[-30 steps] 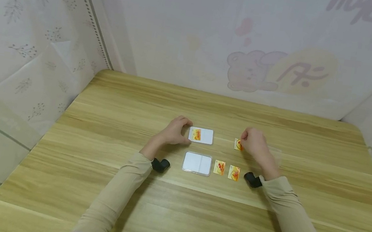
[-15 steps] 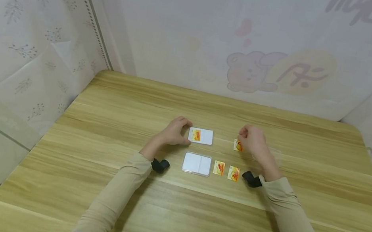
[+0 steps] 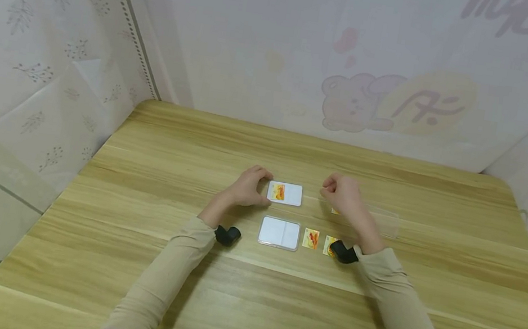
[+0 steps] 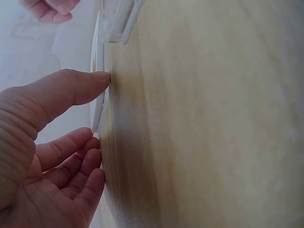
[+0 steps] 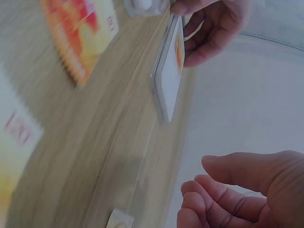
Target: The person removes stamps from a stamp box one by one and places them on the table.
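Note:
My left hand (image 3: 246,187) holds the left end of a flat white stamp case (image 3: 293,194) between thumb and fingers. In the left wrist view the thumb (image 4: 85,85) presses its edge. An orange-yellow stamp (image 3: 278,192) lies on the case's left half. To the right, my right hand (image 3: 344,193) is raised above the table, fingers loosely curled. In the right wrist view thumb and index finger stand slightly apart, with nothing visible between them. Beneath this hand lies another stamp (image 3: 334,211), mostly hidden.
A second white case (image 3: 279,233) with a clear rim lies nearer the person. Beside it are two stamps, one in full view (image 3: 311,238) and one (image 3: 327,245) partly behind the right wrist's black camera (image 3: 344,252). A clear plastic sheet (image 3: 386,224) lies at right on the wooden table (image 3: 232,307).
My right hand has moved left from over the upper right stamp toward the held case; that stamp stays on the table. My left hand and the case have not visibly moved.

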`<state>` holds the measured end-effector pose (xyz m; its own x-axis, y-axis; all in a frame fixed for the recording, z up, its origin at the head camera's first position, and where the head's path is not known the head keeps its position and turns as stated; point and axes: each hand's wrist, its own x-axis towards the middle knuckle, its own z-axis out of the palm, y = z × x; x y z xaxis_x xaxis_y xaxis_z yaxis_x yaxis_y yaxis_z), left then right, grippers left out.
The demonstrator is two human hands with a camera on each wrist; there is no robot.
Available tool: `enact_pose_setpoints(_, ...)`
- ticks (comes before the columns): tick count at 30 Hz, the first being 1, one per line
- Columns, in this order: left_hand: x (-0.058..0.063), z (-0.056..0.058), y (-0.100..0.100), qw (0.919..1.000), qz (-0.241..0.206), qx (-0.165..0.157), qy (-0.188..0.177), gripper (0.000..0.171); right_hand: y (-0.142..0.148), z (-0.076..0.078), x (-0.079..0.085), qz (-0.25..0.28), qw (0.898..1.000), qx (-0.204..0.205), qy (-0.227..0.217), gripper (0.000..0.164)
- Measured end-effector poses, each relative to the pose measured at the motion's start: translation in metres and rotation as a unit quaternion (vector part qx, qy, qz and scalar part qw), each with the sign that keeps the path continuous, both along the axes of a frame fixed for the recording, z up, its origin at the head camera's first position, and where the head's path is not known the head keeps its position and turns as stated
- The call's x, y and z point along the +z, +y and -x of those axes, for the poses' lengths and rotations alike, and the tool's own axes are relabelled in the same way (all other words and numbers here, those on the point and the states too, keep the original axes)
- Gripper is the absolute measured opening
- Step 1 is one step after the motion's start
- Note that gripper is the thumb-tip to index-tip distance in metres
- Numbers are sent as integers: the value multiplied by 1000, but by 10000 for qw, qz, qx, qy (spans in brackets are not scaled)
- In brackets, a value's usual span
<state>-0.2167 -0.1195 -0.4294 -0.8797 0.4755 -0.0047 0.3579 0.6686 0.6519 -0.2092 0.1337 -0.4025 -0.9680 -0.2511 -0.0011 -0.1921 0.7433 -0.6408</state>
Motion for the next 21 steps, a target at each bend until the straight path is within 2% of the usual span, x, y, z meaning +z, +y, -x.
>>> enact_pose_setpoints(7, 0, 0, 0, 10000, -2, 28, -67, 59, -17, 5, 0, 78, 9998, 125, 105, 14)
enact_pose_setpoints(13, 1, 0, 0, 9999, -29, 21, -97, 59, -31, 6, -1, 210, 9993, 297, 8, 15)
enact_pose_setpoints(21, 0, 1, -1, 9998, -99, 49, -167, 59, -47, 8, -5, 74, 9988, 478, 29, 17)
